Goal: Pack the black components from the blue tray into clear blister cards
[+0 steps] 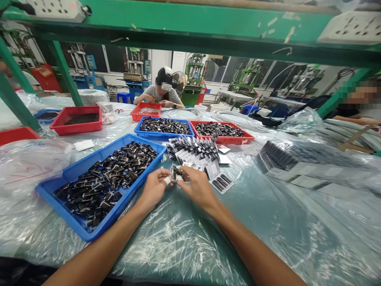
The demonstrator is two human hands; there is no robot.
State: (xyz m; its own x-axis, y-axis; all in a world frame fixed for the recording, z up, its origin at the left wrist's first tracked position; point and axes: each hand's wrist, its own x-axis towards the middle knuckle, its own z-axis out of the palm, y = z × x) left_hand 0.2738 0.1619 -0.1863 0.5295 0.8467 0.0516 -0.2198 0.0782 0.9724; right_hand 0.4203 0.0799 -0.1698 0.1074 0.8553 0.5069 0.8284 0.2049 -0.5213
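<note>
My left hand [157, 183] and my right hand [195, 183] meet over the table, thumbs and fingers closed on one small black piece in clear plastic [176, 173]. Its exact kind cannot be made out. White wrapping shows at both thumbs. Left of my hands lies a large blue tray [68, 212] heaped with short black pieces [116, 169] that have pale ends. Just beyond my right hand, many clear packs of black pieces [196, 150] lean in rows. A flat pack [222, 183] with several black pieces rests beside that hand.
Farther back stand another blue tray [137, 131] and a red tray [248, 139], both full of black parts. Stacked packs [285, 159] lie to the right, a plastic bag [32, 163] left. A green beam [193, 24] crosses overhead. A person [162, 93] works opposite.
</note>
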